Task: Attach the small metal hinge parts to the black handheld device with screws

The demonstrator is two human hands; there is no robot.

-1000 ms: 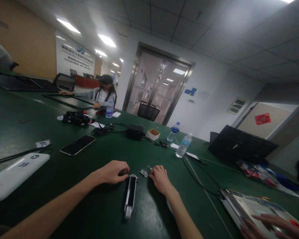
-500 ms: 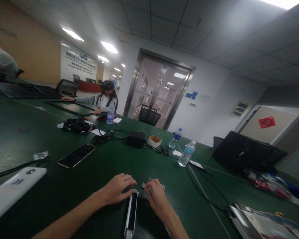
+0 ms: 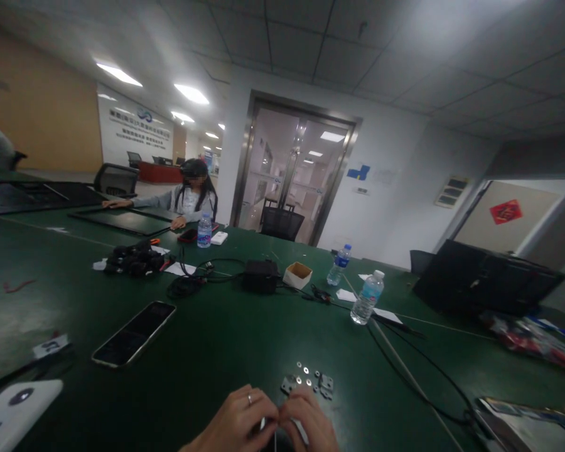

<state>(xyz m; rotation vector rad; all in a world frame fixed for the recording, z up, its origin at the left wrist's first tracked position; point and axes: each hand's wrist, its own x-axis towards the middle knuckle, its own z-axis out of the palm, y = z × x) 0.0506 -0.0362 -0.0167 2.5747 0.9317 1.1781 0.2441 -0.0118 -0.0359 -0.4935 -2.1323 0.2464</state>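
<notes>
At the bottom edge of the head view, my left hand (image 3: 245,419) and my right hand (image 3: 309,419) meet fingertip to fingertip. They close over the end of a long, narrow, white-edged channel piece (image 3: 277,442), mostly hidden beneath them. The left fingers and thumb curl round its end. The right fingers are pinched together there; anything small in them is hidden. Just beyond the hands lie small metal plates (image 3: 326,382), with several washers and nut-like rings (image 3: 306,370). Another metal plate (image 3: 289,384) sits close to the right fingertips.
On the green table (image 3: 216,339) are a phone (image 3: 134,334), a white numbered device (image 3: 16,414), a black box (image 3: 260,276) with cables, an open carton (image 3: 297,275) and two bottles (image 3: 366,298) to the right. Across the table sits a person (image 3: 193,194) with hands at a dark panel (image 3: 127,220).
The view has tilted and shifted. My right hand has moved from the small metal parts to the channel piece, uncovering them. Both hands now meet at its end, where they were apart before.
</notes>
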